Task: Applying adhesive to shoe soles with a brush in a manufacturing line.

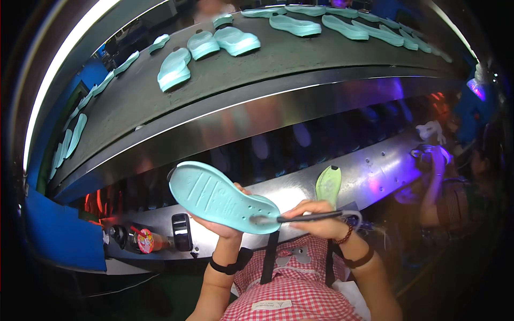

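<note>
A turquoise shoe sole (206, 192) is held up in front of me, its grooved and dotted face in sight. My left hand (224, 229) supports it from beneath and behind, with the fingers partly hidden by the sole. In my right hand (321, 222) is a brush (292, 218) with a dark handle, gripped between thumb and fingers. The brush's blurred tip meets the narrower right end of the sole. Just beyond my right hand, a yellow-green sole-shaped piece (328, 184) with a dark tip rests on the metal bench.
Beyond the metal bench (348, 160), a dark conveyor belt (241, 75) carries several turquoise soles (174, 69). A lidded drink cup (144, 241) with a red straw and a black rectangular object (182, 232) are at the left. Another person's hand (440, 158) works at the right.
</note>
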`<state>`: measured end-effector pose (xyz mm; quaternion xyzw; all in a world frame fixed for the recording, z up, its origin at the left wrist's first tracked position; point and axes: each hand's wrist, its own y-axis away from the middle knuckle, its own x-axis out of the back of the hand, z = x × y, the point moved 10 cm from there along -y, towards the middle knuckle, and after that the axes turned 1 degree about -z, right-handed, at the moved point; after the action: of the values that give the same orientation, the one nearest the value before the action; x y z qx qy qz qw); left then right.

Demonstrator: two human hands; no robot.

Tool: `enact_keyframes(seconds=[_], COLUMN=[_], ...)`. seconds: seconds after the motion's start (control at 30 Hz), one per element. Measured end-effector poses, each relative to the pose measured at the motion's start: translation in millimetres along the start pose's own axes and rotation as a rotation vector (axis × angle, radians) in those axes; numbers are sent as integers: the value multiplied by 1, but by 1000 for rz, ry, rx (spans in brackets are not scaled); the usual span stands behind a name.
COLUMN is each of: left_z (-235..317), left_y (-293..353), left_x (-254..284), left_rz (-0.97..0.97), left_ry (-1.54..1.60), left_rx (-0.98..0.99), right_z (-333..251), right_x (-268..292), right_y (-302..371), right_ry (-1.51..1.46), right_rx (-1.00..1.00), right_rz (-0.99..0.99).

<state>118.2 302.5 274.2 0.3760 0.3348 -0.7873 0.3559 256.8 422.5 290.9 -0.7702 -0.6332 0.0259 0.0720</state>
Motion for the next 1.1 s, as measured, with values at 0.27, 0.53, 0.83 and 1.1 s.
enact_keyframes(seconds=[0.27, 0.53, 0.83, 1.1], left_z=[-3, -8, -11, -6], left_y=[0, 3, 3, 7], left_x=[10, 17, 9, 4], left_rz=[-13, 27, 21, -25], left_ry=[3, -29, -69, 6], left_rx=[-9, -1, -18, -14], right_z=[23, 22, 34, 22], right_x=[-3, 1, 5, -12], right_y=[3, 7, 8, 11], right_ry=[-99, -117, -213, -259], right_rx=[-60, -71, -152, -45], right_rz=[58, 63, 70, -59])
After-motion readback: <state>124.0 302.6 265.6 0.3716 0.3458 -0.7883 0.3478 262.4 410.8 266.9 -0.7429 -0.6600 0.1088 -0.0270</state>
